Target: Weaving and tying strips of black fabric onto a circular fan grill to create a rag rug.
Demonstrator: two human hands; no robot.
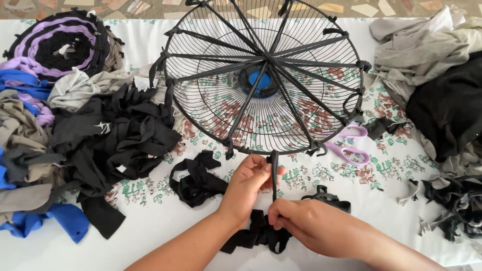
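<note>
A round black wire fan guard (261,75) with a blue hub (259,80) lies on a floral cloth. Black fabric strips are stretched across it like spokes and knotted at its rim. My left hand (247,183) pinches a black fabric strip (274,173) just below the guard's near rim. My right hand (314,226) grips the same strip lower down, pulling it taut. The strip's loose tail (256,236) trails under both hands on the cloth.
A heap of black, grey, blue and purple fabric strips (100,130) lies left, with a coiled purple-and-black rug (63,45) behind it. Pink-handled scissors (349,145) rest right of the guard. Grey and black garments (437,75) pile at right, with more black scraps (457,206) below.
</note>
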